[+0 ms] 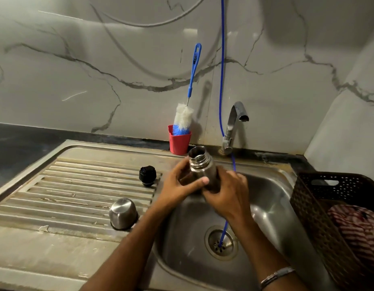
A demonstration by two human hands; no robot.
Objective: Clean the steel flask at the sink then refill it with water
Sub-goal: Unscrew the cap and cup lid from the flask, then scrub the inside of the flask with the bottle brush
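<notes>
Both hands, left hand and right hand, hold the flask above the sink. On the drainboard to the left sit the stopper and, nearer, the cup lid. The tap stands behind, a basket at right.

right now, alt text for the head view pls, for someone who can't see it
Both hands, left hand and right hand, grip an open steel flask over the sink. Its black stopper and steel cup sit on the drainboard.
</notes>
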